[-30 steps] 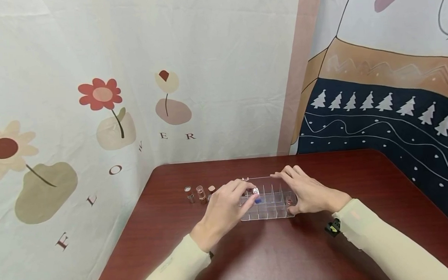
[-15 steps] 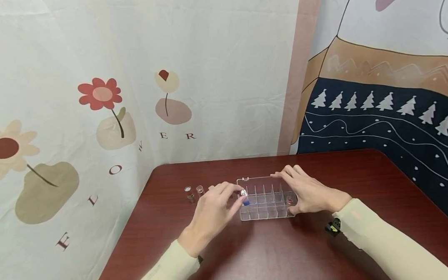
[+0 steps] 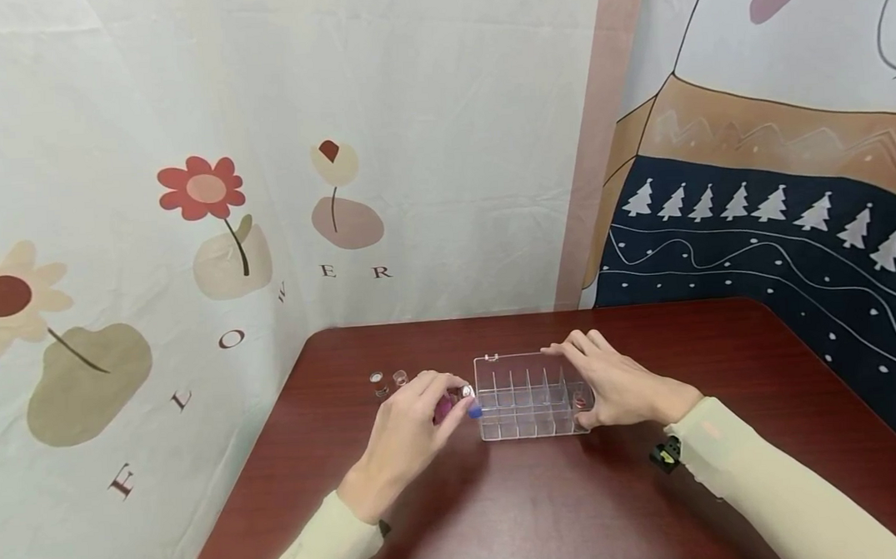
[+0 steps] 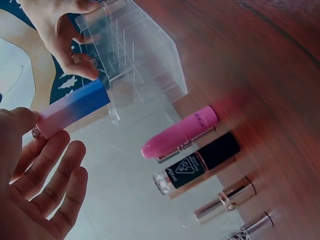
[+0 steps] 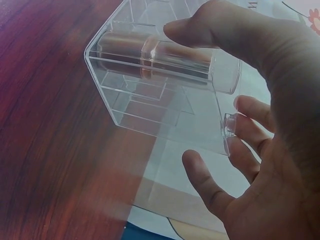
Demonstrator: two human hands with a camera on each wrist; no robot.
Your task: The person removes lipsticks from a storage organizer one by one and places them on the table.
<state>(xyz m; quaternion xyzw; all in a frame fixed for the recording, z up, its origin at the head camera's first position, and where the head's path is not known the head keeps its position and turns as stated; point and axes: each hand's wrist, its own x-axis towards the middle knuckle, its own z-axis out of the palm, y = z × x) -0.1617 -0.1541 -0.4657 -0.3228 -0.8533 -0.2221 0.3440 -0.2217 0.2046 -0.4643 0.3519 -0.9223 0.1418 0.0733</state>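
Observation:
Between thumb and fingertips, my left hand pinches a lipstick tube whose colour fades from pink to blue. In the head view it is just left of a clear divided organizer box. My right hand grips the box's right end, thumb at the near side and fingers at the back. One gold lipstick stands in the end compartment beside the right thumb. In the left wrist view, a bright pink lipstick and a black-labelled lip gloss tube stand near the box.
Beyond the lip gloss in the left wrist view are a rose-gold tube and another metallic tube. All stand on a dark red wooden table. Printed cloth hangs behind its far edge.
My left hand has moved left with the pink-and-blue lipstick, from over the box's compartments to outside its left end. The right hand and the box have stayed in place.

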